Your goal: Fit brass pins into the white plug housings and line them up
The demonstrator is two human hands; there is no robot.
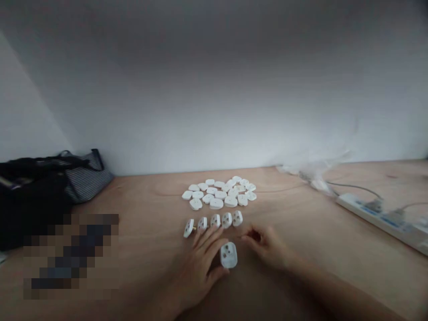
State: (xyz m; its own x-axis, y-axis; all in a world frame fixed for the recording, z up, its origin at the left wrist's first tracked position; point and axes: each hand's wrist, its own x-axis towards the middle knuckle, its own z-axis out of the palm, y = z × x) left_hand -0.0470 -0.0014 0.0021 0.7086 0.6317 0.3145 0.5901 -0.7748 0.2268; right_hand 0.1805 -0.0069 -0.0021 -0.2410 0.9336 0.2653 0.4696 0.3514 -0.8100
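My left hand [202, 263] grips a white plug [229, 256] at its edges between thumb and index finger, the other fingers stretched out. The inside of this plug, with small metal-coloured parts, faces me. To the right of it, my right hand [264, 243] hovers just above the table with thumb and index finger pinched together. Whether something small is between those fingertips, I cannot make out. Beyond both hands stands a row of several white plugs [215, 220] with their insides showing. Behind the row lies a loose cluster of white plug covers [220, 195].
A power strip [381, 218] with plugs and cables lies on the wooden table [143, 232] at right. Clear plastic wrap [314, 171] is behind it. A dark bag [33, 191] and a striped pouch [87, 174] stand at left. A blurred-out object [75, 256] lies nearer.
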